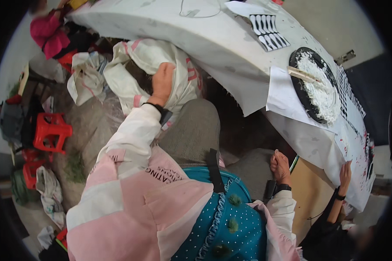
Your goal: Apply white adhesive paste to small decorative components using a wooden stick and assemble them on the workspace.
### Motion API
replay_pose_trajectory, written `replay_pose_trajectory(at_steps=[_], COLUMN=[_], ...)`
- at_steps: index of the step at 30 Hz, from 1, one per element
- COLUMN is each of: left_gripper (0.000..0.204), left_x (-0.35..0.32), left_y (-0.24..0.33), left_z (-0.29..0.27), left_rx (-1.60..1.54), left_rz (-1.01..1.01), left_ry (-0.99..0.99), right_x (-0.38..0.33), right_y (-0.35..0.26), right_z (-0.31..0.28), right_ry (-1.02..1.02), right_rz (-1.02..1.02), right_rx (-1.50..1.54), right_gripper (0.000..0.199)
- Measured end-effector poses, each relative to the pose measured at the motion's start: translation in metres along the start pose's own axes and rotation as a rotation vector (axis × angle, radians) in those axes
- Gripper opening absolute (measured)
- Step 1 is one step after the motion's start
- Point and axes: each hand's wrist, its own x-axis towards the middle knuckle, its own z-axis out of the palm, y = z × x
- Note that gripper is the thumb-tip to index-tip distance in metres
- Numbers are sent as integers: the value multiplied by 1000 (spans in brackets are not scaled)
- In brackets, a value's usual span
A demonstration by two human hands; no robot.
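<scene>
My left hand point(162, 85) is at the mouth of a white woven sack point(185, 74) with pink stripes and red print, its bent fingers closed over the rim beside the dark opening. Dark brownish-green stuff point(139, 76) shows inside; some fingertips are hidden there. Above my right thigh, my right hand point(281, 166) is curled into a fist, and what it holds, if anything, is hidden. Small fuzzy green tufts point(234, 200) cling to my teal dotted apron point(244, 217).
A white-covered table point(231, 56) curves ahead, bearing a black round tray point(298, 93) of white paste with a wooden stick point(304, 75), and a sheet of white spoon-shaped pieces point(269, 32). Red stools point(52, 130) stand left. A co-worker's hand point(345, 176) touches the table at right; another person point(50, 32) is far left.
</scene>
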Motion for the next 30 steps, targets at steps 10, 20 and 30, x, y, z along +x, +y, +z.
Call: replay_pose_trajectory(at_steps=[10,20,30], left_gripper=[22,72,68], left_x=[131,210,242], left_y=[81,101,88], left_z=[95,185,194], left_rx=[157,643,616], left_rz=[466,433,359], left_ry=[-161,-542,-761], right_x=[0,2,6], right_y=[-10,-2,-6], right_z=[13,13,12], right_ry=[58,91,53], right_rz=[48,29,-16], right_rx=[-61,-13,-77], right_gripper=[33,28,24])
